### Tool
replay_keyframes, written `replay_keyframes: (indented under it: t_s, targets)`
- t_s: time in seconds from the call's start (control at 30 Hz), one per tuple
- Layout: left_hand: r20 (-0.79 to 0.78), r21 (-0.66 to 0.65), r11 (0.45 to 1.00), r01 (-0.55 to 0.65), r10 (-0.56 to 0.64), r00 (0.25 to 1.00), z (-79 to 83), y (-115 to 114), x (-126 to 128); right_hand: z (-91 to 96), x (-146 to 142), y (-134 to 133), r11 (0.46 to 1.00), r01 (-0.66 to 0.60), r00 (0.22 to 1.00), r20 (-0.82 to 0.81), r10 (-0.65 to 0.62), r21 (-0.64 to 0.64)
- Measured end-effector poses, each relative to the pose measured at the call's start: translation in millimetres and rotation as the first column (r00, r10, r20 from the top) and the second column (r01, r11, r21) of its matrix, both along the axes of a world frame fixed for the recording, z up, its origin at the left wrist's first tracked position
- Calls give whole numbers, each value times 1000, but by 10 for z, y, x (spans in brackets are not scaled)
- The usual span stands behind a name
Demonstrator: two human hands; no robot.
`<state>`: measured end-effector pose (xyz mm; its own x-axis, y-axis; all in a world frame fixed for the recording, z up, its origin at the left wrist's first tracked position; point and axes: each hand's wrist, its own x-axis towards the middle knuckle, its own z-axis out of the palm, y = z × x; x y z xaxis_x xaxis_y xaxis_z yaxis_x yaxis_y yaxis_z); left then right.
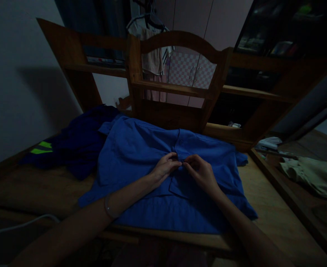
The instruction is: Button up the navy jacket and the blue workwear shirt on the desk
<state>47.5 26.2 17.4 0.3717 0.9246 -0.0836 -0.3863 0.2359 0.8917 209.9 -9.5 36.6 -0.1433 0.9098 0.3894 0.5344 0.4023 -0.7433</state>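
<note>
A blue button-up shirt (141, 148) lies spread across a wooden desk (280, 207), its front placket (181, 139) running toward me. Over the middle of that placket, my left hand (167, 165) pinches the cloth edge between thumb and fingers. Just to its right, my right hand (199, 168) grips the same edge, fingertips almost meeting those of the left. A small button may sit between them, but the dim light and the fingers hide it. Below the hands, a loose front edge of the shirt is folded open, showing a dark outline.
A dark blue garment (79, 137) with a yellow-green reflective strip (42, 147) is heaped on the left. Behind the shirt rises a wooden shelf frame (177, 87). Clothes hang (152, 48) beyond it. A pale cloth (313, 176) lies at right; a white cable (24, 224) crosses the lower left.
</note>
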Motion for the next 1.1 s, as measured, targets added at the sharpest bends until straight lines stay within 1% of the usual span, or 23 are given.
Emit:
replay_keyframes:
  t_s: [0.17, 0.3, 0.37, 0.47, 0.53, 0.6, 0.67, 0.77, 0.87, 1.0, 1.1]
  targets:
    - [20, 13, 1000, -7, 6, 1000, -40, 23, -6, -7, 5, 5, 1000, 1, 1000, -28, -2, -20]
    - [-12, 65, 998, -3, 4, 1000, -83, 59, -10, -20, 13, 12, 999, -12, 999, -51, 10, -41]
    - [-67, 121, 992, -22, 31, 997, -92, 77, -14, -33, 16, 19, 999, -11, 998, -68, 8, -44]
    - [-197, 241, 970, -44, 94, 976, -78, 87, -19, -49, 22, 31, 999, -11, 997, -74, 8, -48]
    - [-264, 340, 939, -48, 144, 954, -59, 76, -17, -47, 26, 34, 999, -4, 998, -59, 1, -45]
    - [-292, 428, 903, -38, 178, 940, -43, 53, -10, -32, 26, 28, 1000, 13, 999, -35, -14, -21]
    - [-308, 479, 878, -20, 189, 933, -35, 25, -2, -7, 24, 17, 999, 27, 1000, 3, -27, 18]
    - [-352, 519, 854, -12, 227, 908, -35, -11, 5, 24, 20, 3, 997, 32, 997, 69, -37, 64]
    - [-379, 551, 835, -4, 255, 889, -50, -21, 6, 31, 21, 0, 995, 45, 994, 100, -53, 85]
    - [-359, 545, 838, -4, 237, 903, -75, -3, 10, 26, 23, -5, 995, 50, 994, 96, -59, 90]
    - [-357, 557, 830, -8, 248, 901, -71, -4, 14, 26, 23, -17, 998, 43, 997, 66, -46, 54]
